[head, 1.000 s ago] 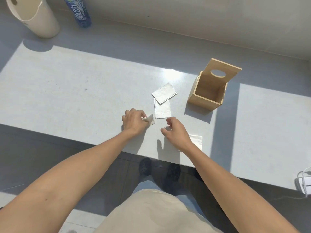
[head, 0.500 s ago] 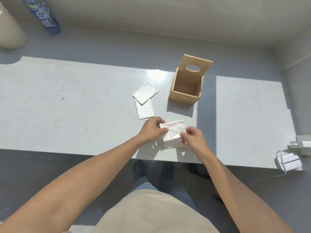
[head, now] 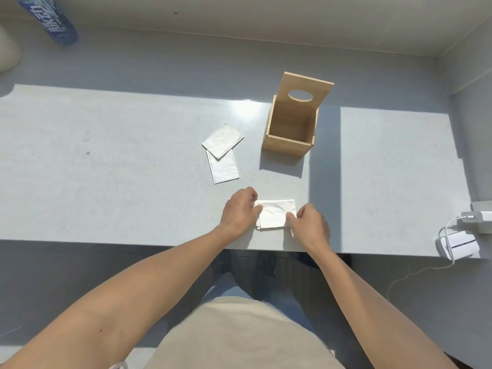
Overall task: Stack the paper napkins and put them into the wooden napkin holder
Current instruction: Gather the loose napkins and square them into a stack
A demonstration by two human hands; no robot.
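A small stack of white paper napkins (head: 275, 213) lies flat near the table's front edge. My left hand (head: 239, 209) pinches its left edge and my right hand (head: 310, 225) presses its right edge. Two more napkins lie overlapping further back on the left: one turned diagonally (head: 223, 139) on top of another (head: 223, 169). The wooden napkin holder (head: 291, 123) stands open and empty behind the stack to the right, its tall back panel pierced by an oval hole.
The light grey table (head: 106, 169) has a front edge just under my wrists. A blue bottle (head: 50, 20) stands at the far left back. A white charger with cable (head: 458, 243) sits at the right edge.
The napkin that both hands held lifted half a second ago now lies flat on the other one near the front edge. Both hands came down to its side edges.
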